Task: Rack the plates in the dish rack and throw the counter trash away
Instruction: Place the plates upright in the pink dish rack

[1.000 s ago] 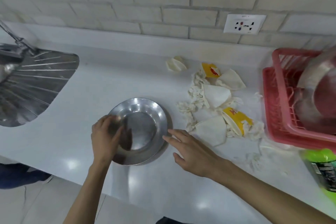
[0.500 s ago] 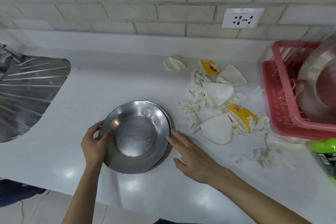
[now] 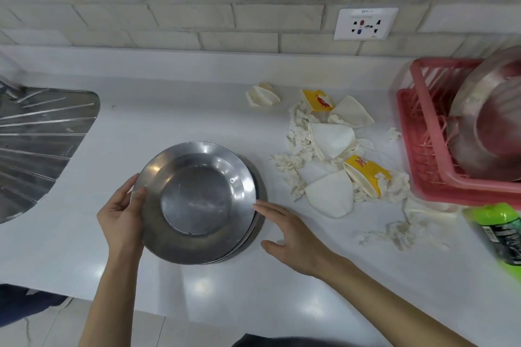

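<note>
- On the white desk point(image 3: 169, 110), centre front, sits a plate stack point(image 3: 255, 222) of steel plates, with at least one more rim showing under the top one.
- Top plate point(image 3: 197, 200) is tilted, its left edge raised off the stack and its right edge low.
- Left hand point(image 3: 124, 214) grips the top plate's left rim, thumb over the rim, fingers curled underneath.
- Right hand point(image 3: 290, 231) is spread flat, fingers straight and holding nothing; the fingertips touch the right edge of the plates and the palm is low over the desk.
- Counter trash point(image 3: 332, 144) lies right of the plates, apart from them: crushed white and yellow paper cups and shredded tissue, scattered toward the rack.
- Red dish rack point(image 3: 423, 149) stands at the far right edge of the desk, with a racked plate point(image 3: 493, 127) of steel leaning inside it, blurred.
- Green bottle point(image 3: 499, 231) lies on its side just in front of the rack.
- Steel drainboard point(image 3: 42, 135) is at far left.
- Wall socket point(image 3: 366, 24) is on the brick wall behind.
</note>
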